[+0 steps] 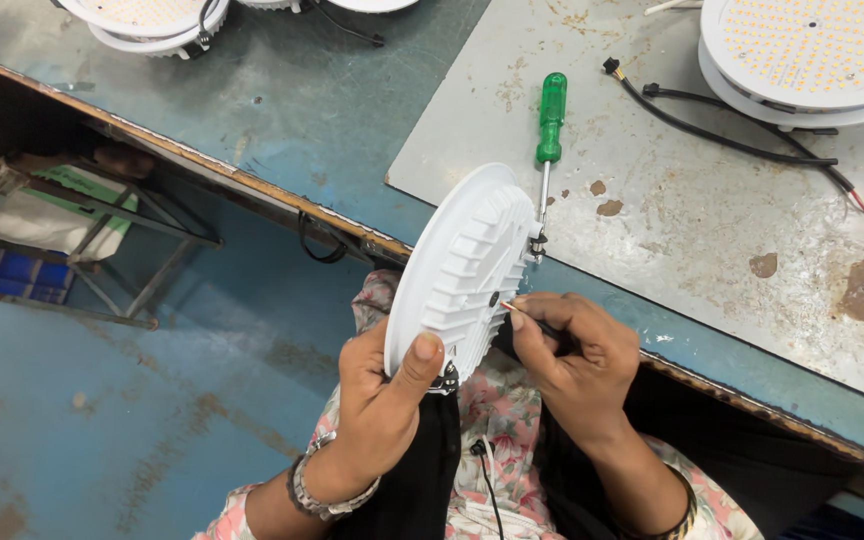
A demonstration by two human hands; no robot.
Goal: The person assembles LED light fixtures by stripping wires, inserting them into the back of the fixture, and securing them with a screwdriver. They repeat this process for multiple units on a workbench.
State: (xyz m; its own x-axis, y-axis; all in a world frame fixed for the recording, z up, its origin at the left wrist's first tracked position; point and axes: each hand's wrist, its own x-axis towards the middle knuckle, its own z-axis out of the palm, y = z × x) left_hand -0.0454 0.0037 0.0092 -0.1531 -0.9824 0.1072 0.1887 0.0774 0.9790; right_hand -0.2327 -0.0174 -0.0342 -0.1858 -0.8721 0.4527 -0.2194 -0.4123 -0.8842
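- Left hand (377,400) clamps the white ribbed light housing (462,270) by its lower rim, edge-up over the lap.
- Right hand (567,345) pinches a thin wire (508,306) against the housing's back.
- Green screwdriver (549,130) lies beyond the grip.
- Risk: the tilted housing could slip from the thumb hold.

L hand (377,400) grips a round white finned lamp housing (462,270) on edge over the lap, thumb on its rim. R hand (567,350) pinches a thin wire (508,306) w/ fingertips at the housing's back, near centre. Green screwdriver (549,130) lies on the grey sheet (672,230) just beyond; LED discs (812,50) w/ black cable (732,135) sit top right.
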